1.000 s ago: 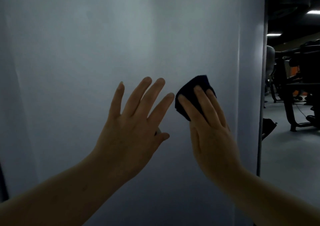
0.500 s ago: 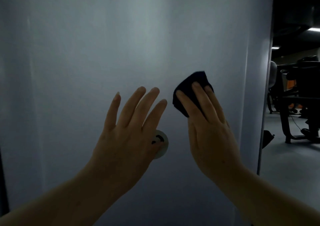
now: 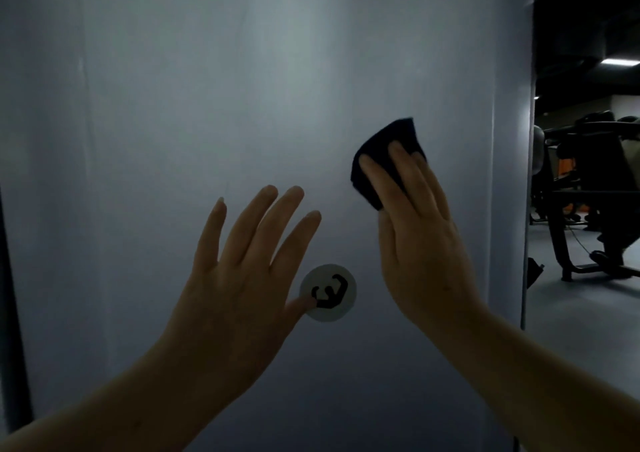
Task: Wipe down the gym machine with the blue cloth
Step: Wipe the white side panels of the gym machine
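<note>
Fingers of the right hand [image 3: 415, 243] lie straight, pressing the dark blue cloth [image 3: 388, 153] flat on the pale grey machine panel [image 3: 173, 105] at 2 o'clock from the round logo sticker [image 3: 334, 295], while the left hand [image 3: 239, 275], spread and holding nothing, probably steadies the body.

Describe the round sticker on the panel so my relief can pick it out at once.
Start at the big pale panel filling the view. Low between the left hand and the right hand sits the round sticker: the panel's only mark, white with a black emblem, the left thumb overlapping its edge.
</note>
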Demonstrator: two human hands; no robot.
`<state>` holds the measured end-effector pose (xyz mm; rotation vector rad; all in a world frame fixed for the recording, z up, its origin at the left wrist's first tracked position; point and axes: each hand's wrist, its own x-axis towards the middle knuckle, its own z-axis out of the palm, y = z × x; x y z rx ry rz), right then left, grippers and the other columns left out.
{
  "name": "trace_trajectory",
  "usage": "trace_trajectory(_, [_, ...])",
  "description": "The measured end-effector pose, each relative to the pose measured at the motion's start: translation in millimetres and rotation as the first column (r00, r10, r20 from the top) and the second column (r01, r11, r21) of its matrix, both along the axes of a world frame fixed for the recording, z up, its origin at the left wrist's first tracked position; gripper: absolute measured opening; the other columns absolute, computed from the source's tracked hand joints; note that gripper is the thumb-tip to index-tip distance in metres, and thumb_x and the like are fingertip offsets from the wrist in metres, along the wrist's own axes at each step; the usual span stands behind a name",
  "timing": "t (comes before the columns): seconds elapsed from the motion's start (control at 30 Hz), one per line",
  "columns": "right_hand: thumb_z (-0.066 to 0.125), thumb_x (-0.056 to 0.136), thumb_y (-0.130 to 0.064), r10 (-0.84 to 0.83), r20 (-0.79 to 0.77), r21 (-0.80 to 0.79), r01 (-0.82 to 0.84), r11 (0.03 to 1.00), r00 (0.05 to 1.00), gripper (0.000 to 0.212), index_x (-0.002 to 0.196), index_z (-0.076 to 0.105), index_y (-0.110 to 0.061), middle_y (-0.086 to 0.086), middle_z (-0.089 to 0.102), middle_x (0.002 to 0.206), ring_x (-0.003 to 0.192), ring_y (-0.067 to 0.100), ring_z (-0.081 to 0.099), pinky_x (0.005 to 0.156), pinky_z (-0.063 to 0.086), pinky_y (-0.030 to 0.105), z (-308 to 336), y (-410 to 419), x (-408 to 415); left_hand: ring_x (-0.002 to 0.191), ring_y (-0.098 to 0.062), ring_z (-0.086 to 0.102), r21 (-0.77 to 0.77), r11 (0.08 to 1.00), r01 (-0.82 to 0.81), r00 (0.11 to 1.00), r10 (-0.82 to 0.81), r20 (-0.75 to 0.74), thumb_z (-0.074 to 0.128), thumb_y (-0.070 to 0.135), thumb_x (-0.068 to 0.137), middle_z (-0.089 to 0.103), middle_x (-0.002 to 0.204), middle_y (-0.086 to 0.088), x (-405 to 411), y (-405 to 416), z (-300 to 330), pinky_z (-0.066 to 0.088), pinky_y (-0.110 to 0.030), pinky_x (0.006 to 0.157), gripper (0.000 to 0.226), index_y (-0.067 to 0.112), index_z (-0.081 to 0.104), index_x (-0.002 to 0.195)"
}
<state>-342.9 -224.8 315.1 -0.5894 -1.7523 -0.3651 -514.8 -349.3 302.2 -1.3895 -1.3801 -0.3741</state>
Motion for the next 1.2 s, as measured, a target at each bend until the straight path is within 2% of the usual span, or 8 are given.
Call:
trace_trajectory(0.17, [0.044, 0.097, -0.005, -0.026, 0.03, -0.028, 0.027, 0.999, 0.999, 0.066, 0.154, 0.023, -0.032, -0.004, 0.01, 0.164, 0.152, 0.021, 0.005, 0.112, 0.034, 0.055, -32.4, -11.2, -16.3, 0.148, -0.033, 0.021, -0.036, 0.999, -0.007, 1.0, 0.008, 0.024, 0.043, 0.057, 0.086, 0.022, 0.16, -0.015, -8.7, -3.7, -16.7, 0.027, -0.063, 0.111, 0.08, 0.01, 0.034, 0.151])
trace_trajectory(0.27, [0.041, 0.097, -0.011, -0.074, 0.154, 0.048, 0.067, 0.997, 0.985, 0.064, 0.154, 0.021, -0.034, -0.006, 0.009, 0.164, 0.152, 0.02, 0.008, 0.113, 0.032, 0.044, -53.3, -11.4, -6.9, 0.148, -0.032, 0.02, -0.043, 0.999, 0.004, 1.0, -0.003, 0.029, 0.047, 0.055, 0.086, 0.022, 0.16, -0.014, -14.2, -6.8, -22.5, 0.026, -0.062, 0.112, 0.079, 0.011, 0.034, 0.151])
trace_trajectory(0.47, [0.036, 0.101, -0.014, -0.006, -0.051, -0.093, 0.001, 0.996, 0.999, 0.058, 0.153, 0.022, -0.035, -0.007, 0.007, 0.164, 0.152, 0.017, 0.002, 0.116, 0.025, 0.044, -34.4, -15.2, -12.0, 0.147, -0.032, 0.022, -0.012, 1.0, 0.018, 0.999, -0.018, 0.046, 0.055, 0.052, 0.088, 0.023, 0.16, -0.014, -17.1, -7.8, -25.0, 0.027, -0.06, 0.113, 0.077, 0.011, 0.036, 0.15])
trace_trajectory(0.63, [0.037, 0.097, -0.018, -0.037, 0.158, -0.009, 0.039, 0.999, 0.987, 0.062, 0.154, 0.017, -0.036, -0.005, 0.009, 0.164, 0.152, 0.021, 0.005, 0.107, 0.041, 0.053, -64.2, -20.4, -14.8, 0.146, -0.034, 0.026, 0.015, 0.999, 0.047, 0.997, -0.048, 0.064, 0.066, 0.047, 0.085, 0.027, 0.158, -0.016, -16.4, -6.4, -27.4, 0.03, -0.061, 0.111, 0.078, 0.009, 0.04, 0.148])
trace_trajectory(0.8, [0.05, 0.094, -0.002, -0.027, 0.04, -0.059, 0.029, 0.998, 0.999, 0.071, 0.153, 0.025, -0.032, -0.006, 0.008, 0.164, 0.152, 0.019, 0.002, 0.11, 0.038, 0.053, -32.9, -27.5, -27.9, 0.148, -0.033, 0.021, 0.005, 1.0, 0.024, 0.996, -0.024, 0.083, 0.05, 0.055, 0.086, 0.024, 0.159, -0.015, -21.3, -8.0, -33.6, 0.026, -0.059, 0.114, 0.08, 0.01, 0.034, 0.151])
trace_trajectory(0.97, [0.057, 0.09, -0.003, -0.09, 0.271, 0.133, 0.055, 0.99, 0.958, 0.077, 0.153, 0.024, -0.033, -0.003, 0.016, 0.163, 0.152, 0.023, 0.01, 0.117, 0.017, 0.042, -64.0, -35.3, -35.3, 0.147, -0.034, 0.022, 0.052, 0.998, 0.038, 0.99, -0.044, 0.133, 0.052, 0.054, 0.087, 0.026, 0.158, -0.017, -29.1, -13.5, -47.0, 0.028, -0.059, 0.113, 0.08, 0.002, 0.039, 0.146])
trace_trajectory(1.07, [0.049, 0.091, -0.004, -0.07, 0.293, 0.155, 0.025, 0.988, 0.953, 0.071, 0.152, 0.027, -0.034, -0.004, 0.018, 0.162, 0.151, 0.022, 0.012, 0.114, 0.029, 0.043, -49.7, -34.3, -31.4, 0.147, -0.035, 0.023, 0.052, 0.997, 0.065, 0.989, -0.071, 0.131, 0.051, 0.054, 0.089, 0.028, 0.157, -0.017, -37.3, -17.6, -53.1, 0.03, -0.058, 0.112, 0.077, 0.0, 0.041, 0.144])
trace_trajectory(1.2, [0.055, 0.09, 0.005, -0.013, 0.137, 0.044, 0.007, 0.999, 0.99, 0.074, 0.152, 0.033, -0.03, 0.0, 0.017, 0.163, 0.151, 0.025, 0.011, 0.107, 0.039, 0.053, -10.8, -41.7, -47.5, 0.146, -0.037, 0.024, 0.091, 0.994, 0.067, 0.979, -0.083, 0.184, 0.053, 0.058, 0.089, 0.028, 0.155, -0.021, -41.1, -19.4, -56.4, 0.033, -0.054, 0.113, 0.081, -0.003, 0.042, 0.141])
